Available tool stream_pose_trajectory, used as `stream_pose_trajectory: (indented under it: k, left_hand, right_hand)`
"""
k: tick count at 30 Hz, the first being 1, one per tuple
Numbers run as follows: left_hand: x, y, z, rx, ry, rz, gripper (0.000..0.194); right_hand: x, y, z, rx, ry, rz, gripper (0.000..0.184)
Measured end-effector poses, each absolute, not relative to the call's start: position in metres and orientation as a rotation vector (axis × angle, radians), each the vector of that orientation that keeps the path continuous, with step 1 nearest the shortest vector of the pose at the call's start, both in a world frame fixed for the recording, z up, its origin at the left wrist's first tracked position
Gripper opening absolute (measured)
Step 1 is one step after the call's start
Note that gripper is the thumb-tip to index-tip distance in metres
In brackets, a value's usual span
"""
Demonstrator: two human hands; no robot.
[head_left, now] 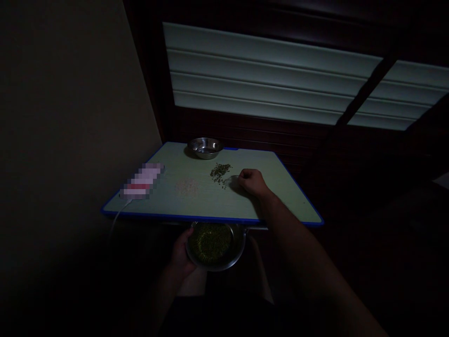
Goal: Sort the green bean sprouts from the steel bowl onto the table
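1. Left hand (182, 252) has a solid grasp on a round, shiny metal bowl (224, 268) full of small green grains (212, 241). Thumb's at the rim; the other fingers are hard to make out. The bowl sits low, just by the near edge of the pale green, blue-edged tabletop (228, 206).

2. Right hand (254, 182) is over the tabletop with fingers curled in, just right of a loose scatter of small dark grains (220, 173). Can't tell if anything's pinched in there, it's too dark.

3. My tip: hold the bowl level, since loose stuff that small probably rolls out at the slightest tip.

4. Light fingertips, short moves. A big sweep would likely fling the scatter toward the pale speckled patch (187, 187) on its left, and mixed bits look like a pain.

5. Mind the shallow stainless-steel bowl (208, 155) behind the scatter, and don't snag the thin white cable (115, 217) off to the left. More light would help too, imo.
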State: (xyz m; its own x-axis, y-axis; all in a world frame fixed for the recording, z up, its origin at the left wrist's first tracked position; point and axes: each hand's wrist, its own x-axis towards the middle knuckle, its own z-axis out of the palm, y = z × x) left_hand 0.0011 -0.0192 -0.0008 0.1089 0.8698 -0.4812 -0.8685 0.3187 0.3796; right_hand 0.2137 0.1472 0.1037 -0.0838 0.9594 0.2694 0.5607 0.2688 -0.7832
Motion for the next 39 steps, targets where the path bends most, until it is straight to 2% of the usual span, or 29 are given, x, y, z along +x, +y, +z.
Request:
stream_pose_trajectory:
  k: [8,16,39]
  left_hand:
    - [0.0032,-0.0198,0.0041,-0.005,0.756,1.255,0.028]
    - [0.0017,-0.0185,0.0022,-0.007,0.748,1.262,0.026]
    - [0.0046,-0.0201,0.0086,-0.035,0.785,1.285,0.022]
  right_hand:
    - [0.2117,0.1467,0.1012,-1.331,-1.788,0.712,0.012]
    - [0.2123,0.1486,0.1016,-1.402,-1.774,0.58,0.012]
    - [0.214,0.1509,0.0994,-1.403,-1.748,0.613,0.013]
